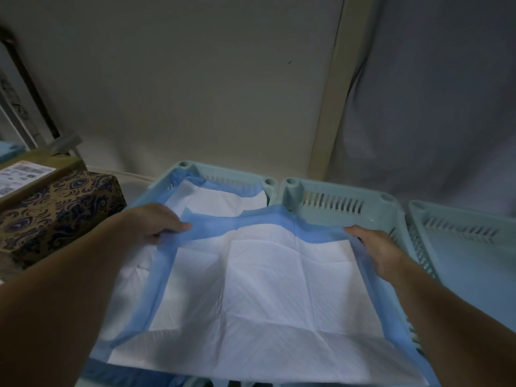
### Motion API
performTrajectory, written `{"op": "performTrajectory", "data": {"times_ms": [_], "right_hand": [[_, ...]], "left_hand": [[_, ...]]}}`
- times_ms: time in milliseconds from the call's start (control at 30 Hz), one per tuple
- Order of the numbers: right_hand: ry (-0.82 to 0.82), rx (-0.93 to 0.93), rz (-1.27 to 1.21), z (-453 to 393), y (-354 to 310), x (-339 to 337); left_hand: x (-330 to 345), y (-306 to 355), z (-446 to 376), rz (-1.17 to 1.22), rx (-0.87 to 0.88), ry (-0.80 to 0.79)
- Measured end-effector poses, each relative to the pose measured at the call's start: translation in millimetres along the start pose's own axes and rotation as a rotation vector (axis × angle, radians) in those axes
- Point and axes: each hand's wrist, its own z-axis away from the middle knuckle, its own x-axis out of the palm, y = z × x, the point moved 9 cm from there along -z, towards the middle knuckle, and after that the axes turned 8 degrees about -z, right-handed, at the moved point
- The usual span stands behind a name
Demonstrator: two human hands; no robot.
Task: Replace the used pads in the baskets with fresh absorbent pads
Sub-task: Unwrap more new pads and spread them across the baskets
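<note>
The fresh pad, white and creased with a blue border, lies spread over the middle basket and overlaps the left basket, which already holds a lined pad. The left hand pinches the pad's far left blue edge. The right hand grips its far right edge, fingers curled under the border.

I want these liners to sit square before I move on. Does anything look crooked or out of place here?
Yes. The unfolded pad, gripped by the left hand and right hand, lies across two baskets, overlapping the lined left basket instead of sitting inside the middle basket. The right basket shows no pad.
</note>
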Motion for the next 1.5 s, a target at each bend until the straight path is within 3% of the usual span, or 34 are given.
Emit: {"op": "performTrajectory", "data": {"times_ms": [67,133,267,400,533,733,900,1167,1333,1500], "right_hand": [[-0.111,0.055,-0.067,5.9,-1.9,5.2],[-0.174,0.065,-0.056,9.4,-5.9,8.0],[-0.077,-0.014,0.141,6.6,-9.3,-1.2],[-0.053,-0.035,0.144,9.0,-8.3,-1.3],[-0.021,-0.074,0.158,7.9,-8.3,-5.3],[0.023,-0.116,0.133,8.9,-6.7,-10.5],[0.088,-0.135,0.153,4.8,-2.9,-15.9],[0.32,-0.176,0.41,8.2,-15.7,-22.8],[0.365,-0.057,0.512,12.0,-14.3,-23.1],[0.405,0.034,0.557,8.9,-8.3,-24.6]], "left_hand": [[8.6,-19.1,2.6,-0.012,-0.083,-0.062],[11.2,-20.2,1.9,-0.014,-0.06,-0.035],[0.5,-3.1,0.2,0.478,0.063,0.147],[17.4,-0.1,6.7,0.652,0.028,0.036],[36.9,-26.2,14.9,0.508,-0.091,-0.163],[14.7,-35.6,4.2,0.442,-0.053,0.127],[-0.8,-13.9,3.9,0.003,-0.022,0.398],[-0.5,1.8,-3.6,-0.216,-0.065,0.486],[7.7,-7.9,-11.7,-0.327,-0.165,0.408],[9.0,-5.2,-6.2,-0.356,-0.206,0.449]]}}
